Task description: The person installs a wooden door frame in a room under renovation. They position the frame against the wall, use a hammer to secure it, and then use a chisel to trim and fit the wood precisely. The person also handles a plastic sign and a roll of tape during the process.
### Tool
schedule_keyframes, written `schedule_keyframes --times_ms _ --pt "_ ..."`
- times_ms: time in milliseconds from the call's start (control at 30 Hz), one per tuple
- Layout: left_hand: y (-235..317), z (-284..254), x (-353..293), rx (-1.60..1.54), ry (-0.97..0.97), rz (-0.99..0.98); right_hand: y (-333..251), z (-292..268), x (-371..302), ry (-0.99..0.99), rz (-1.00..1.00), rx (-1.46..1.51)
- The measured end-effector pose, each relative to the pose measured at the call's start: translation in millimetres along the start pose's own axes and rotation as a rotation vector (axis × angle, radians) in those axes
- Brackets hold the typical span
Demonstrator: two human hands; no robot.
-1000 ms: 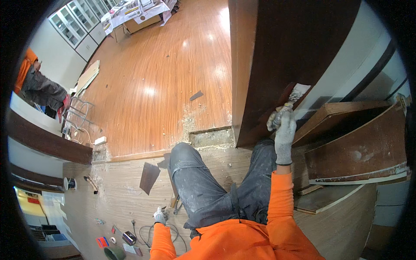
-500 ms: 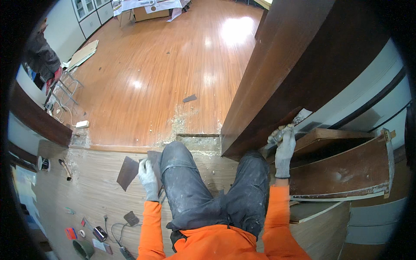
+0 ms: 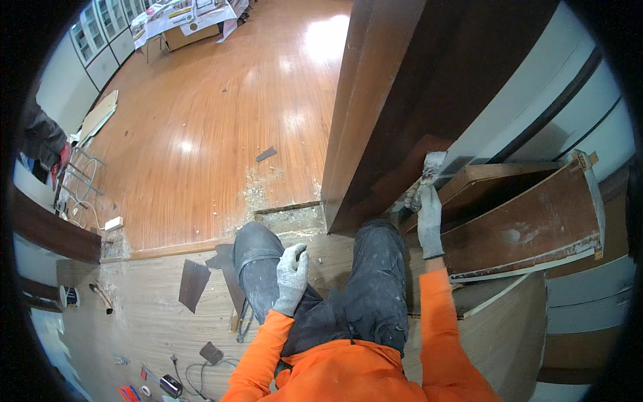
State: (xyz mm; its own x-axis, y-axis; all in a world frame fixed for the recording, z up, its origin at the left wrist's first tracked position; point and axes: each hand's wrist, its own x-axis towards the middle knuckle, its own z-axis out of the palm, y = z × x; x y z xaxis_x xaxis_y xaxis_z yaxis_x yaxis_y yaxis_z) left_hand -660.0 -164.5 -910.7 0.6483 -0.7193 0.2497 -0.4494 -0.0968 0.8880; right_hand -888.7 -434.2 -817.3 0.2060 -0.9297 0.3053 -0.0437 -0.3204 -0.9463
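Observation:
My right hand [image 3: 426, 211], in a grey work glove, is closed around a scraper [image 3: 434, 163] with a flat, whitish end; its handle is hidden in the glove. The scraper's end lies against the dark brown door-frame panel [image 3: 395, 127], beside a redder brown patch [image 3: 429, 144]. Over my bent left leg, my left hand [image 3: 293, 278] is gloved too, fingers curled in, with nothing visible in them. Dark brown thin sheets [image 3: 193, 285] lie on the floor left of that leg, and another sheet [image 3: 228, 268] is partly hidden by the knee.
Close by on the right, a brown wooden box-like piece [image 3: 522, 224] leans at an angle. A broken gap [image 3: 288, 218] with rubble crosses the threshold. Cords, a brush [image 3: 102, 298] and small tools lie on the floor at left. A covered table [image 3: 181, 20] stands far back.
My left hand has moved right, off the sheets by my knee to above my thigh. The right hand with the scraper has shifted slightly along the panel. The view has turned a little.

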Motion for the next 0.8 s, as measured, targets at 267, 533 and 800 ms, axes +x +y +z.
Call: schedule_keyframes --times_ms 267,533,800 --pt "-16.8 -2.3 -14.3 0.059 -0.034 -0.048 23.7 4.5 -5.0 -0.089 0.070 -0.114" --pt "-16.8 1.9 -10.8 0.002 -0.049 -0.059 21.1 10.2 1.5 -0.022 -0.007 -0.346" --pt "-2.7 3.0 3.8 0.000 -0.043 -0.075 -2.3 25.6 16.7 -0.073 -0.008 -0.373"
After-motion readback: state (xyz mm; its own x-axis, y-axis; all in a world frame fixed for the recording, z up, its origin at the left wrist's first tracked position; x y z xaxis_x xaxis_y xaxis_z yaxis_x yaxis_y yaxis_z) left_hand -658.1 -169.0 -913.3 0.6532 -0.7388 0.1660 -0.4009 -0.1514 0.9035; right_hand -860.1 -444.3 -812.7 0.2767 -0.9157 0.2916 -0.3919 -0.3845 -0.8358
